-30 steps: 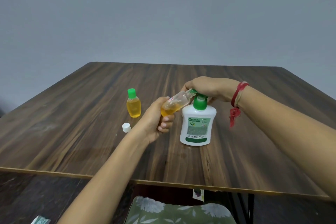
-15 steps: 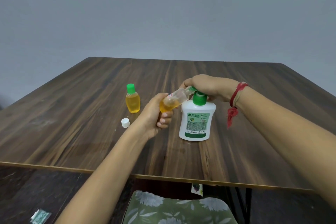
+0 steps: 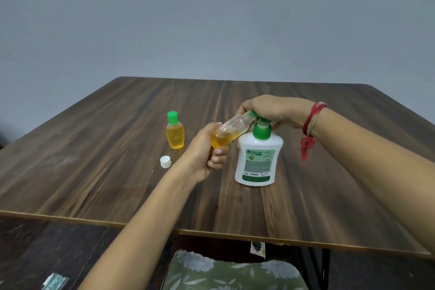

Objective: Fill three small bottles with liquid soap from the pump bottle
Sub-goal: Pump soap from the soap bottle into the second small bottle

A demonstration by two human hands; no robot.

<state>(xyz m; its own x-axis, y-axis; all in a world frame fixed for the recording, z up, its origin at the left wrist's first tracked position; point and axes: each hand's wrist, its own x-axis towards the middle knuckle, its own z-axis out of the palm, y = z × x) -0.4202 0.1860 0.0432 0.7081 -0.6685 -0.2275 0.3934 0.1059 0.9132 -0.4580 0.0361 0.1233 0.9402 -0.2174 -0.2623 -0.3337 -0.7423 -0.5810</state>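
- Head view: the small bottle (image 3: 229, 133) is being gripped low by the left hand (image 3: 204, 148), tilted at the spout.
- The pump bottle (image 3: 257, 160) on the table (image 3: 117, 172) is being gripped at its top by the right hand (image 3: 270, 110).
- The small bottle is being judged light and slippery; best held round its body.

**Single head-worn view, forward and down**

The scene is taken by one wide-angle camera worn on the person's head, above the near edge of the counter (image 3: 94, 172). It is pointed forward and tilted down, so that the upper frame is filled by the grey wall (image 3: 211, 19) and a floral cushion (image 3: 235, 273) is caught at the bottom. The left hand (image 3: 207, 150) with the small bottle (image 3: 231, 130) and the right hand (image 3: 270, 110) on the pump bottle (image 3: 257, 160) are framed close, near the centre.
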